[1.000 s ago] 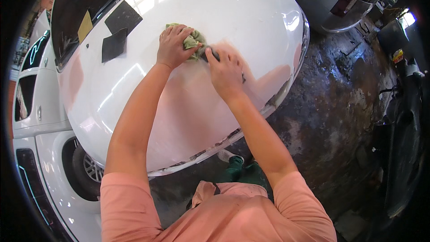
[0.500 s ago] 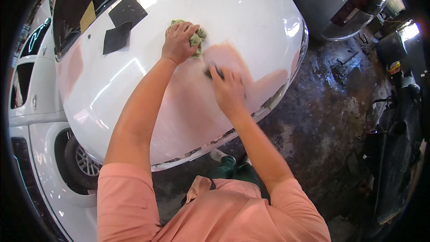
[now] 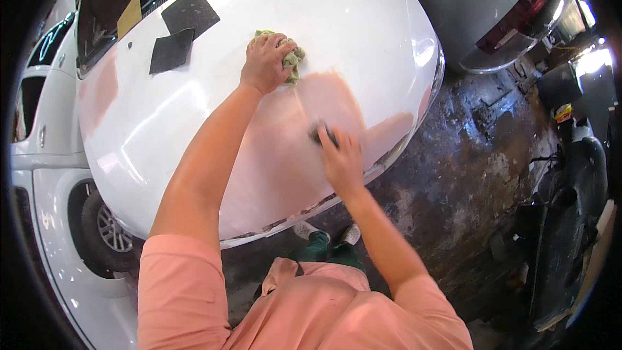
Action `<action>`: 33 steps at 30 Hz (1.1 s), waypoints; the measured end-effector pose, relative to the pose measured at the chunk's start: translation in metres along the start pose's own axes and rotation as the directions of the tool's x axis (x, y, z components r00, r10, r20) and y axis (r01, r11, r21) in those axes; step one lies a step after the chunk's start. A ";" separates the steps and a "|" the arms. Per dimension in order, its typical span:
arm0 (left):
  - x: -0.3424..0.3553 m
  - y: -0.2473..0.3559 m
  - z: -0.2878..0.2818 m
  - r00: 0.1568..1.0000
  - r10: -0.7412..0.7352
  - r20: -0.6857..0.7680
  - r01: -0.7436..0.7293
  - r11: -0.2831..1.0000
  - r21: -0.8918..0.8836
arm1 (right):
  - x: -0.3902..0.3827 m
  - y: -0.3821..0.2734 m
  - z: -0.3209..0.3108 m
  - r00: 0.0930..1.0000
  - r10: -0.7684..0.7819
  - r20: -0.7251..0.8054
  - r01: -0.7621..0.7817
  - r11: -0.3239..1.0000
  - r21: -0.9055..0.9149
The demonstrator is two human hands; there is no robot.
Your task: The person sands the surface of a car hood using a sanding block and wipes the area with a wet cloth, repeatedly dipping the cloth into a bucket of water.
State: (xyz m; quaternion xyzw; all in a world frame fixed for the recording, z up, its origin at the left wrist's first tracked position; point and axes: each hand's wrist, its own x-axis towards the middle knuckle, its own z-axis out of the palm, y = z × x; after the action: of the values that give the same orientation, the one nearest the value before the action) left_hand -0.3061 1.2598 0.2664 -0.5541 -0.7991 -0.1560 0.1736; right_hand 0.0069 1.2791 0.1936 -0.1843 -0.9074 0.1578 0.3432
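Observation:
The white car hood [image 3: 363, 32] spreads out before me, with a dull pinkish patch [image 3: 275, 162] across its near middle. My left hand [image 3: 264, 65] is closed over a crumpled light-green cloth [image 3: 294, 59], pressed on the hood just beyond the patch. On the patch, nearer to me and further right, my right hand [image 3: 343, 159] grips a small dark piece of sandpaper [image 3: 317, 133]. That hand is blurred by motion, and its fingers cover part of the piece. Two dark sandpaper sheets [image 3: 190, 10] lie overlapping toward the windshield, and a tan sheet [image 3: 129, 16] rests beside them.
A white vehicle [image 3: 55, 214] stands close on the left, its wheel [image 3: 111, 228] showing. At the upper right is a silver car's rear [image 3: 499, 13]. Dark car parts [image 3: 570, 201] are piled along the right over a stained, wet-looking floor [image 3: 447, 188].
My right hand has slid nearer to me and slightly right across the pinkish patch with the sandpaper. My left hand stays on the cloth; the whole view has shifted a little.

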 end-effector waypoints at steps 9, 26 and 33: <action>0.010 0.003 0.004 0.998 -0.027 -0.057 0.025 0.999 -0.047 | 0.112 0.003 0.013 0.999 0.008 0.039 -0.003 0.993 -0.119; 0.007 0.002 0.001 0.997 -0.078 -0.006 0.078 0.997 -0.025 | 0.072 -0.006 0.017 0.998 0.027 0.059 -0.021 0.994 -0.106; 0.008 0.006 0.006 0.997 -0.060 -0.042 0.059 0.998 -0.016 | 0.068 0.003 0.018 0.998 0.019 0.060 -0.012 0.993 -0.116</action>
State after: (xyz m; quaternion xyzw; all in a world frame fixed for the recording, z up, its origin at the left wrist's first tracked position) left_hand -0.3038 1.2707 0.2649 -0.5280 -0.8101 -0.1786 0.1818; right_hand -0.0524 1.3087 0.2181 -0.2058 -0.9236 0.1132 0.3030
